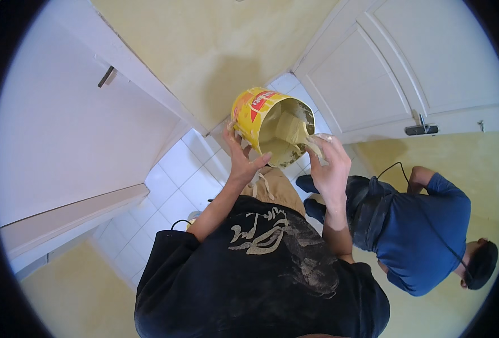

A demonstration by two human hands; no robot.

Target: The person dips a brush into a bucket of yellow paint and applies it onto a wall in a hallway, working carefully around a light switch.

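Note:
A yellow bucket (pixel 246 116), streaked with pale drips and bearing red printed writing, is held tilted in front of me, its mouth facing me. My left hand (pixel 243 154) grips its lower left side, the thumb near the rim. Cream-yellow paint or filler (pixel 272 141) coats the inside. Between the fingers and thumb of my right hand (pixel 330 158) is the handle of a putty-coated spatula (pixel 294 129), whose blade reaches into the bucket. The coating hides the spatula's material. Smears of the same stuff mark my fingers.
White tiles (pixel 177 169) cover the floor. A white door (pixel 84 126) stands on the left, another panelled door (pixel 359 80) at the upper right. Yellow wall (pixel 190 42) lies ahead. Close on my right, a person in a blue shirt (pixel 427 236) faces away, with a cable along their back.

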